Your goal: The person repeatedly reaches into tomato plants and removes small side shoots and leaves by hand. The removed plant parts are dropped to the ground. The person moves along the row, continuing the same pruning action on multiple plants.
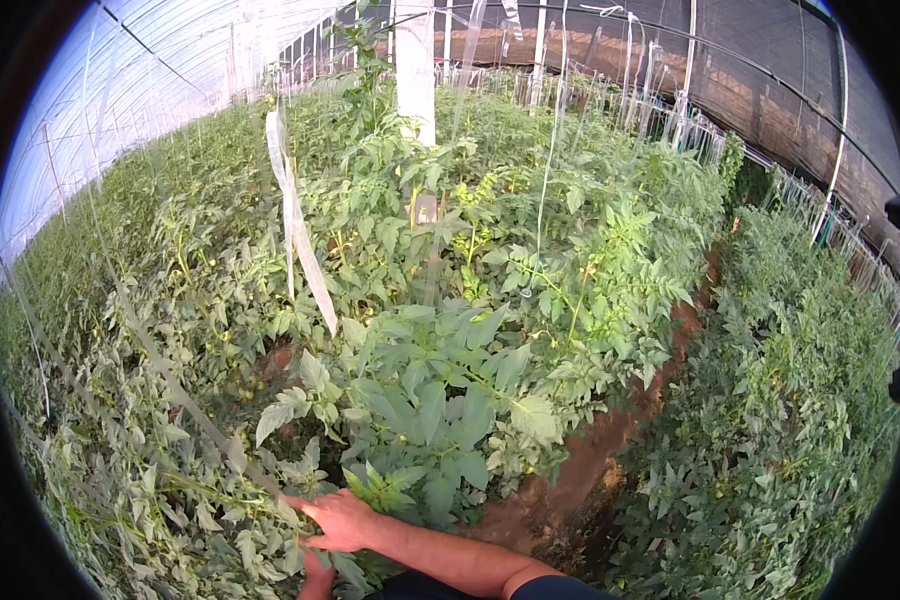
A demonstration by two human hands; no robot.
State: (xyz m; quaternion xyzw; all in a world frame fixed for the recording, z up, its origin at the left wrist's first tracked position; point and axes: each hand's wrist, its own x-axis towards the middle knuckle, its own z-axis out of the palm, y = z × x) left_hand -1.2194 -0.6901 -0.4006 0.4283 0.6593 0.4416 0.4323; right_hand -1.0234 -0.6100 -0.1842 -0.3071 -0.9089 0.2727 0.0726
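My right hand (pixel 339 520) reaches leftward low in the view, its index finger and thumb spread at the lower end of a translucent plastic strip (pixel 195 412) among tomato foliage (pixel 217 487). Whether the fingers pinch the strip or a stem is not clear. My left hand (pixel 317 574) is just below it, mostly hidden by leaves and the bottom edge. A broad-leaved green plant (pixel 435 390) stands directly in front of me. Behind it a white strip (pixel 300 232) hangs down over the tomato plants.
A bare soil path (pixel 570 480) runs up to the right between plant rows. Another row of tomato plants (pixel 765 420) lies right of it. A white post (pixel 416 75) rises ahead, and a thin string (pixel 547 180) hangs in front. Dark netting (pixel 757 75) forms the right wall.
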